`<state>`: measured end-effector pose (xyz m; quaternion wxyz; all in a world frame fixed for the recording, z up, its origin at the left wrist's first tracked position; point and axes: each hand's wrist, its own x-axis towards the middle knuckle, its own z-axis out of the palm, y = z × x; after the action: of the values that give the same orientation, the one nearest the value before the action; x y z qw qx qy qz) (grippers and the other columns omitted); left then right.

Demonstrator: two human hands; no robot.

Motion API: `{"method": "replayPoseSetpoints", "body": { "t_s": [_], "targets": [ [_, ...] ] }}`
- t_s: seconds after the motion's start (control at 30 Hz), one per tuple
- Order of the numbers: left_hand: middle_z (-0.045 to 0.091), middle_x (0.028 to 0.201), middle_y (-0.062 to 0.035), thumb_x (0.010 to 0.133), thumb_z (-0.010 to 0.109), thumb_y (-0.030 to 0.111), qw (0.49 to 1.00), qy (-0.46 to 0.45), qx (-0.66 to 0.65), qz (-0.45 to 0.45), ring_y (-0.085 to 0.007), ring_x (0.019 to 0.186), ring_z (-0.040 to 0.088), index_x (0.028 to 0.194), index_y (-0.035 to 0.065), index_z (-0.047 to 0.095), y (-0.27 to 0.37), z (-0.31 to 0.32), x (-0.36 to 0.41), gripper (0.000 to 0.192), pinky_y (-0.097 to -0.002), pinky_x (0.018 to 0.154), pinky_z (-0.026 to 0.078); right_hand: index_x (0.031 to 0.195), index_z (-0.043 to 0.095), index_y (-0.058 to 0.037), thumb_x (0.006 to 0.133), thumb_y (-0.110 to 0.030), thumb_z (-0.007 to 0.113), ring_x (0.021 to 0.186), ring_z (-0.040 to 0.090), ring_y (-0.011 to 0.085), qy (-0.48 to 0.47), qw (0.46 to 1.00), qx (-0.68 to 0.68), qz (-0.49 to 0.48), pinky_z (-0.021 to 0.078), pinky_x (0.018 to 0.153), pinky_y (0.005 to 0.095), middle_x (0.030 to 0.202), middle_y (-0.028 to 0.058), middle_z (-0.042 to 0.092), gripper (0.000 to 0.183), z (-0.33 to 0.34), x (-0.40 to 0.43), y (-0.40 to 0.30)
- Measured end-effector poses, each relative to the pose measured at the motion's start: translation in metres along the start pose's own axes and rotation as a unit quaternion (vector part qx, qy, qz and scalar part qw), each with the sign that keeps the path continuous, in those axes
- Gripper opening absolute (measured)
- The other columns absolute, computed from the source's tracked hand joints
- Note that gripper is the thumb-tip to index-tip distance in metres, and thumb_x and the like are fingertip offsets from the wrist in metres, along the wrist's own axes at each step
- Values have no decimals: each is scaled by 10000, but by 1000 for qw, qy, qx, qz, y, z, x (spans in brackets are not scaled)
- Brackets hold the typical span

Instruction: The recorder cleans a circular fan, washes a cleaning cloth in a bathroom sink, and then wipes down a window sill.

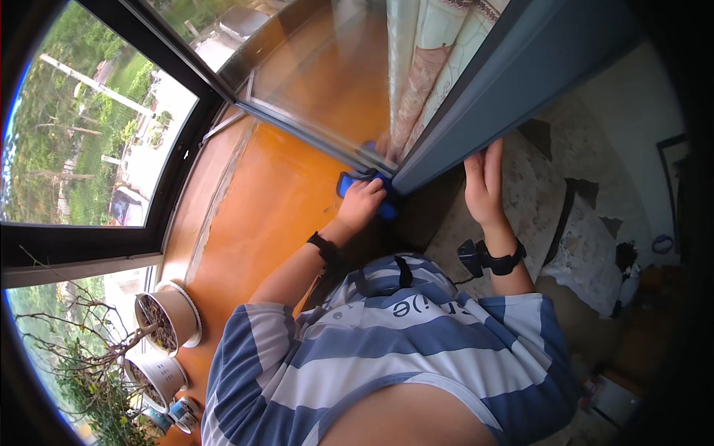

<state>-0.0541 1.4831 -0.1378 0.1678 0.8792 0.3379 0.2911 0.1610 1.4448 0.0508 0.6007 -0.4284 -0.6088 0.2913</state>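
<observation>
My left hand (362, 203) presses a blue cloth (347, 184) with a dark edge onto the orange windowsill (268, 184). Its fingers are curled over the cloth, which lies at the foot of a glass pane (323, 83), by the lower metal rail (301, 131). My right hand (485, 189) is raised with straight fingers, their tips at the edge of the grey-blue window frame (479, 111). Nothing shows in that hand, though the frame's edge partly hides its fingertips.
Potted plants stand on the sill at lower left, among them a white pot (178, 320) with bare branches. A patterned curtain (427, 72) hangs by the glass. A dark-framed window (184, 150) is at left. Right of the frame lie patterned bedding (530, 206) and a pillow (585, 256).
</observation>
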Motion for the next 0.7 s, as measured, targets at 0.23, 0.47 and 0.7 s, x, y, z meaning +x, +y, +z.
{"method": "replayPoseSetpoints", "body": {
  "t_s": [0.23,0.47,0.7],
  "targets": [
    [580,1008,-123,761,621,-30,998,-9,-54,-30,-347,890,579,963,38,622,-12,-55,-11,213,-408,777,478,1534,104,-28,1031,-129,459,1305,398,200,-6,999,32,-4,322,1077,329,1478,140,347,625,-1,0,1],
    [529,1025,-125,831,636,-42,957,249,-21,-149,-263,919,538,1032,6,536,-18,-178,-11,230,-322,803,442,1512,154,-22,1030,-140,465,1268,420,197,-10,1000,26,3,318,1073,326,1440,138,382,586,-3,-2,6],
    [543,1267,-29,748,645,114,883,89,388,-249,-303,1212,435,1002,132,617,-41,-211,-35,257,-480,1024,281,1495,174,-5,1033,-143,462,1231,427,182,-22,999,-29,18,307,1073,316,1385,121,410,561,-8,0,2]
  ]
}}
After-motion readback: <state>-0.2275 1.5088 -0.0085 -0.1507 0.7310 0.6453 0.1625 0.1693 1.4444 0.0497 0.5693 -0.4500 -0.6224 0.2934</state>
